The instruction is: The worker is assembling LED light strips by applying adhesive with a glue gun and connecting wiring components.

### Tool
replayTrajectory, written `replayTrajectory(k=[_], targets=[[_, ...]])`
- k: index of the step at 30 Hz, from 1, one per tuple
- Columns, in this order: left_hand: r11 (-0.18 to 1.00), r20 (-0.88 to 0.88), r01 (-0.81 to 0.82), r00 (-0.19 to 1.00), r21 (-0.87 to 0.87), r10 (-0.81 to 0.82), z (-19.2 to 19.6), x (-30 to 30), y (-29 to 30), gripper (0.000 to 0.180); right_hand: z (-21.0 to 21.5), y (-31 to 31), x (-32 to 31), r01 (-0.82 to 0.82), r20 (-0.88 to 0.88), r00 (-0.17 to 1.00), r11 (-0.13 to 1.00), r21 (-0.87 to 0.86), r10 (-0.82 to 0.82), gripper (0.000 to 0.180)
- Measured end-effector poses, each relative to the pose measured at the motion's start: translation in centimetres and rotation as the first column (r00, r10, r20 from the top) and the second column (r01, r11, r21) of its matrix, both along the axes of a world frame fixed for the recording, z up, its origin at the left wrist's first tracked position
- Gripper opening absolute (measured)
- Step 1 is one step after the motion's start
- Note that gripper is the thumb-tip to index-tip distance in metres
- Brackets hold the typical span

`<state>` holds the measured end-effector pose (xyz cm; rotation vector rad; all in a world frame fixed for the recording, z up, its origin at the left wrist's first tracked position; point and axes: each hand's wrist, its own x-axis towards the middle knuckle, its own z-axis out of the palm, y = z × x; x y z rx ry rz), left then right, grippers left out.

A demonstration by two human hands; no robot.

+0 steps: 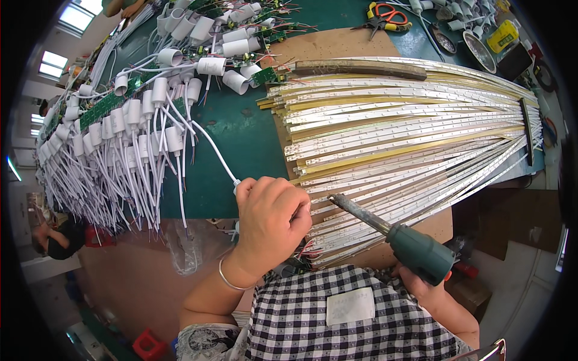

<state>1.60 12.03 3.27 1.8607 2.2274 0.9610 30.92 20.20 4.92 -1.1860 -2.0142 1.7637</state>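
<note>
My left hand [272, 219] is closed round the end of a white cable [212, 144]; its other end runs up to the pile of white cylindrical caps. What the fingertips pinch on their far side is hidden. In my right hand [420, 286] is a dark green soldering iron [421, 253], its metal barrel pointing up and left. The tip stands just right of my left hand, over the near rows of LED strips [397, 156]. I cannot tell whether it touches a strip. Red wires [309, 246] show below my left hand at the strip ends.
White caps with cables [135, 117] and green circuit boards [105, 111] heap the left table edge. A wooden bar [361, 69] and a dark bar [527, 132] lie across the strips. Pliers and scissors [383, 21], a metal dish [479, 51] and a yellow bottle [503, 36] sit behind.
</note>
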Motion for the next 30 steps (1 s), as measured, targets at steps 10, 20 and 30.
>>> replayTrajectory(k=[10,20,30], targets=[[0.997,-0.111,-0.019,0.994,-0.076,0.011,-0.8,0.1,0.1,0.010,-0.1,-0.1,0.0,0.020,0.010,1.000,1.000,0.004,-0.020,0.036],[0.999,-0.103,0.011,0.995,-0.050,-0.016,-0.8,-0.1,0.2,0.013,-0.7,-0.2,0.1,-0.026,-0.038,0.999,0.996,0.089,0.030,0.032],[0.999,-0.084,0.012,0.996,-0.033,-0.015,-1.1,0.0,0.2,0.013,-0.1,0.5,-0.8,-0.150,0.009,0.989,0.977,0.151,0.150,0.032]])
